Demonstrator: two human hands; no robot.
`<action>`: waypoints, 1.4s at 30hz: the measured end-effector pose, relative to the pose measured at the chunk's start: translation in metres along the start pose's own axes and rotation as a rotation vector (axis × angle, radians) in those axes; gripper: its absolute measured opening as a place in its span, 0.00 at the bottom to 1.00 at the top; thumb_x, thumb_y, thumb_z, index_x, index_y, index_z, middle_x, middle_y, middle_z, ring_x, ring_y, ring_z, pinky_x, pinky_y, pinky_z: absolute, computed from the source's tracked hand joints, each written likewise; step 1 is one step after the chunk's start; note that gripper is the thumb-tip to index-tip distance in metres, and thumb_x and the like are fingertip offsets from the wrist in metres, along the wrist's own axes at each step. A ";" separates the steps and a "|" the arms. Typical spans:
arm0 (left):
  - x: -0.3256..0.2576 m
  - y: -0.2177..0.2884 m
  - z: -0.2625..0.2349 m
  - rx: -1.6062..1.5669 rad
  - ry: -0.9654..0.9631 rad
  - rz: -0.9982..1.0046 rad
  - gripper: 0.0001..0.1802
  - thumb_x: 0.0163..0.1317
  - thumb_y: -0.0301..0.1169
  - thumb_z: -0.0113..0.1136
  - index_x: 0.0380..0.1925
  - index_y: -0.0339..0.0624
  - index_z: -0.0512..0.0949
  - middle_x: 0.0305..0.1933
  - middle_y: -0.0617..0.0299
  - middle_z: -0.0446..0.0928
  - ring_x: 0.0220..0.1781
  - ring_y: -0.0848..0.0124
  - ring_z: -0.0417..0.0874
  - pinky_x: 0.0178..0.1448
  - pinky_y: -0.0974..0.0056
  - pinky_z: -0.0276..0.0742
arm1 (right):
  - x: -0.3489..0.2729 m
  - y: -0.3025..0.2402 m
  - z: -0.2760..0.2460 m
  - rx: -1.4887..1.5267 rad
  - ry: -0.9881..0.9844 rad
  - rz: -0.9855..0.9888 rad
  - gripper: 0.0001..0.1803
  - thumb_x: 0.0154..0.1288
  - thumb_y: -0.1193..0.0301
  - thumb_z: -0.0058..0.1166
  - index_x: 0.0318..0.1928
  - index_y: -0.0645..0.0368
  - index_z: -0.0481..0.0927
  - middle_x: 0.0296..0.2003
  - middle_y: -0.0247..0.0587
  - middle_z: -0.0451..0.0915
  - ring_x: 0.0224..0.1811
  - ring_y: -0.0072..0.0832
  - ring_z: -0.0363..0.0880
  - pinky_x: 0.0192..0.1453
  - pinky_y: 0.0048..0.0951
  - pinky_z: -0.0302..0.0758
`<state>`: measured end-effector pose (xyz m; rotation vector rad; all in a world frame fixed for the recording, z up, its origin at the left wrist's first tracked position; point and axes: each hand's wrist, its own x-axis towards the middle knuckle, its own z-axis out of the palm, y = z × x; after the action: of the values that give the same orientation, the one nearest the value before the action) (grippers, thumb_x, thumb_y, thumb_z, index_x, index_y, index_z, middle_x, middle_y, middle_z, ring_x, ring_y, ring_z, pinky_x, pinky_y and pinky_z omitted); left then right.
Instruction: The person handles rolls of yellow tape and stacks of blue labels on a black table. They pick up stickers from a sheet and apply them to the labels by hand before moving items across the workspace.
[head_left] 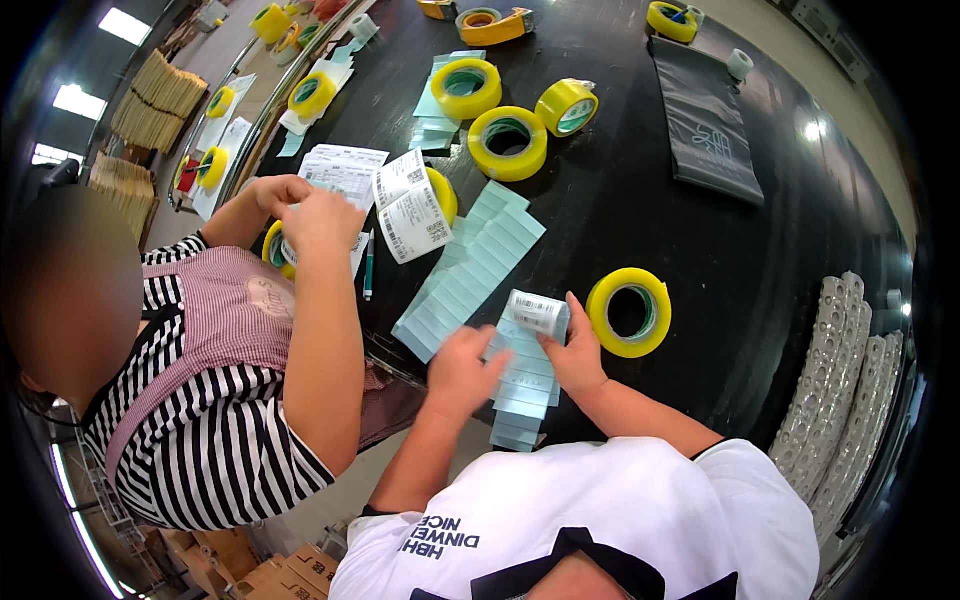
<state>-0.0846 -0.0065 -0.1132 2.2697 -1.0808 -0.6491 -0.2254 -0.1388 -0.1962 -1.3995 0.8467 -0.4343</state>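
My right hand (577, 352) grips a small roll of white barcode labels (537, 312), thumb and fingers around its right side. Under the roll lies a strip of pale blue label backing (525, 380), hanging down toward the table's near edge. Just left of that strip is my left hand (462, 372), smeared by motion, so I cannot make out whether its fingers hold anything. Longer pale blue strips (470, 270) are spread beyond it on the black table. A yellow tape roll (598, 310) lies flat to the right of my right hand.
At left, a co-worker in a striped shirt (225, 440) works with both hands over papers (343, 172). Several yellow tape rolls (487, 150) and an orange tape dispenser (497, 30) sit farther back. A black plastic bag (705, 120) lies far right; bubble-patterned rolls (825, 390) stand at right.
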 end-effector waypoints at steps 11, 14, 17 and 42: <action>0.045 -0.038 -0.024 0.604 -0.049 -0.205 0.29 0.55 0.30 0.60 0.59 0.39 0.66 0.55 0.46 0.77 0.57 0.48 0.78 0.57 0.47 0.73 | 0.000 -0.017 -0.004 0.148 -0.104 0.047 0.40 0.63 0.81 0.55 0.73 0.65 0.53 0.63 0.49 0.72 0.65 0.31 0.72 0.69 0.30 0.67; 0.043 -0.043 -0.031 0.511 0.007 -0.256 0.26 0.60 0.30 0.52 0.60 0.38 0.65 0.49 0.45 0.80 0.49 0.48 0.82 0.52 0.46 0.75 | -0.001 -0.019 -0.004 0.134 -0.097 0.026 0.35 0.65 0.83 0.54 0.70 0.64 0.57 0.60 0.47 0.73 0.63 0.31 0.73 0.68 0.32 0.68; 0.044 -0.041 -0.045 0.282 0.153 -0.286 0.25 0.62 0.28 0.47 0.60 0.36 0.70 0.49 0.42 0.80 0.48 0.45 0.82 0.52 0.49 0.77 | 0.000 -0.015 -0.005 0.191 -0.086 0.047 0.38 0.63 0.80 0.56 0.72 0.64 0.57 0.62 0.49 0.73 0.64 0.31 0.73 0.68 0.31 0.68; 0.023 -0.097 -0.017 -0.922 0.044 -0.505 0.24 0.73 0.35 0.52 0.62 0.29 0.70 0.57 0.55 0.77 0.57 0.70 0.76 0.62 0.66 0.70 | -0.001 -0.019 -0.006 0.138 -0.120 0.010 0.36 0.63 0.83 0.54 0.71 0.66 0.58 0.62 0.48 0.72 0.66 0.31 0.71 0.70 0.31 0.65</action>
<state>-0.0082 0.0312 -0.1679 1.6805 -0.0760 -1.0208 -0.2268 -0.1453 -0.1778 -1.2807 0.7126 -0.3900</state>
